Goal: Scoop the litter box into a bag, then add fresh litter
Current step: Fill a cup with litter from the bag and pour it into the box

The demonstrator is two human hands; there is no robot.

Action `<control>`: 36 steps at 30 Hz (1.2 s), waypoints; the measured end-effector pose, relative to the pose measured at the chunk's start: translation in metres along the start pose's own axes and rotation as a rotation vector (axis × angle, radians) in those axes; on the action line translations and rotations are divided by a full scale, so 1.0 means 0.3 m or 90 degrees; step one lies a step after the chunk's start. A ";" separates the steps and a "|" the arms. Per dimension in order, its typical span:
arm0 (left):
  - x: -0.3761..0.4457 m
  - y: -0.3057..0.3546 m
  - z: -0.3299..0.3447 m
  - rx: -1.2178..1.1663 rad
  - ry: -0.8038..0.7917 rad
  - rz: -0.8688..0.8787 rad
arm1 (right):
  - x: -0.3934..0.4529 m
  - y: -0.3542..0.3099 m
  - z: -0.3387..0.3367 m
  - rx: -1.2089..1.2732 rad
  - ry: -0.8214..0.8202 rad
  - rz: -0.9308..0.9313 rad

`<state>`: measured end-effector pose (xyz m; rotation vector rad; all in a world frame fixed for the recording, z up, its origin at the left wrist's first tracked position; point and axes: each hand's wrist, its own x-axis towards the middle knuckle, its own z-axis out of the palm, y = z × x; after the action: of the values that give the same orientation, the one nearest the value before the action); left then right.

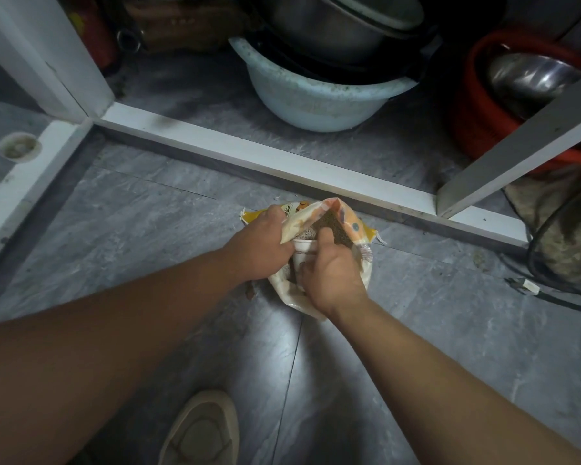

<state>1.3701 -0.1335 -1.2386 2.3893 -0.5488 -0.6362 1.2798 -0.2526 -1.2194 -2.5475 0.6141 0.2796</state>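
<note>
Head view shows your left hand (261,242) gripping the left lip of the litter bag (326,226), which sits on the grey floor (148,236) just in front of the white cabinet sill (282,169). Your right hand (331,275) is curled round a white cup (303,249) that sits in the bag's mouth, directly under the lifted flap; pale granules show beside it. The mouth opens toward you, so I judge the cup must come up and back between your hands. Beyond the sill stand a pale blue basin (316,102) and a red basket (477,129); a black cable (537,263) lies to the right, well apart. No litter box is in view.
</note>
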 end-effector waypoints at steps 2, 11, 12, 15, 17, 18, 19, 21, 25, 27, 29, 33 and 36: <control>0.001 0.001 0.002 0.001 0.002 0.002 | -0.017 0.009 0.003 0.013 0.004 0.007; 0.003 0.011 0.009 -0.007 0.005 -0.003 | -0.009 -0.017 0.017 -0.031 -0.012 0.075; 0.002 0.013 0.009 -0.009 0.005 -0.002 | -0.007 -0.024 0.023 -0.045 -0.022 0.091; -0.002 0.014 0.008 -0.005 0.003 0.001 | -0.002 -0.052 0.039 -0.066 -0.050 0.127; -0.004 0.011 0.008 -0.007 0.002 0.002 | -0.005 -0.059 0.031 -0.039 -0.057 0.131; -0.004 0.011 0.007 -0.009 0.003 0.003 | -0.010 -0.060 0.021 -0.019 -0.057 0.128; -0.005 0.010 0.006 -0.009 0.004 0.003 | -0.018 -0.060 0.007 -0.005 -0.054 0.122; -0.007 0.009 0.004 -0.011 0.002 -0.002 | -0.034 -0.053 -0.014 0.009 -0.051 0.115; -0.006 0.015 0.006 -0.014 -0.007 -0.015 | -0.054 -0.037 -0.039 0.030 -0.039 0.112; -0.005 0.020 0.005 -0.015 -0.006 -0.016 | -0.059 -0.033 -0.050 0.026 -0.039 0.108; -0.008 0.024 0.003 -0.015 -0.007 -0.020 | -0.066 -0.032 -0.057 0.019 -0.044 0.101; -0.012 0.029 0.001 -0.018 -0.010 -0.023 | -0.091 -0.027 -0.058 0.031 -0.052 0.108; -0.011 0.027 0.002 -0.023 -0.008 -0.018 | -0.106 -0.010 -0.052 0.030 -0.040 0.104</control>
<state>1.3651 -0.1380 -1.2328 2.3643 -0.5064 -0.6685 1.2546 -0.2465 -1.1949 -2.4383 0.7960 0.3951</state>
